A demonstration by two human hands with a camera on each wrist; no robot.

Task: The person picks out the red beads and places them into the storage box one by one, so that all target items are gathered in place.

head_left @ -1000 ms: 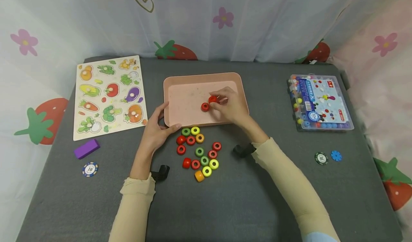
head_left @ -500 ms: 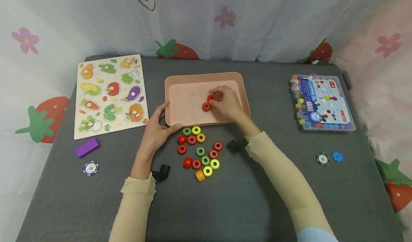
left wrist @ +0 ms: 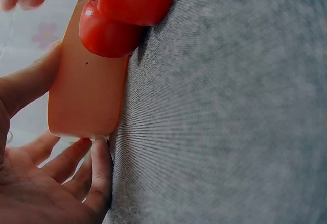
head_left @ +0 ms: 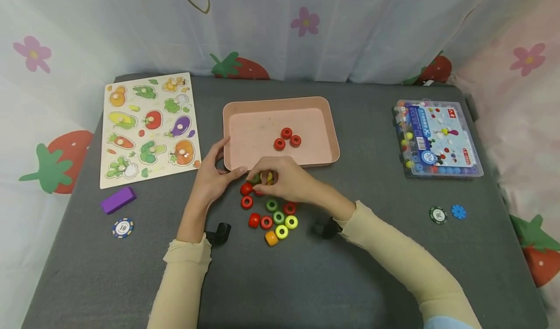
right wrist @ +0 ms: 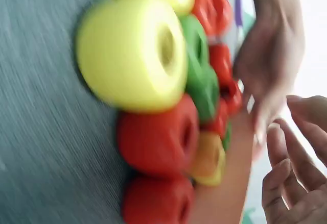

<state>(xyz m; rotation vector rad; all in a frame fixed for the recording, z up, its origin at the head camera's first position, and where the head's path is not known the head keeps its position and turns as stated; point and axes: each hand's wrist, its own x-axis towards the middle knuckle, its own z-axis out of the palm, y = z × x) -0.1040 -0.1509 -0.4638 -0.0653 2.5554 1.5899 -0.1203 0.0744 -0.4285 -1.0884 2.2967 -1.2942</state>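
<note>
A shallow pink tray (head_left: 245,125) holds three red ring beads (head_left: 286,133) near its middle. My left hand (head_left: 211,181) grips the tray's near-left corner, thumb along the front rim and fingers against the left side. My right hand (head_left: 286,179) hovers over the loose beads just in front of the tray, covering some of them. In the right wrist view its curved fingers (right wrist: 278,178) have no bead between them. On the cloth lie several more beads: red (head_left: 247,202), green (head_left: 278,217), yellow (head_left: 291,222) and an orange one (head_left: 271,238).
A vegetable puzzle board (head_left: 150,129) lies at the left, with a purple block (head_left: 118,200) and a poker chip (head_left: 123,227) below it. On the right are a clear box of small parts (head_left: 437,139), a dark chip (head_left: 438,215) and a blue disc (head_left: 458,212).
My right hand has released a red bead in the tray and moved left and toward me, over the loose beads. The left hand stays at the tray's corner.
</note>
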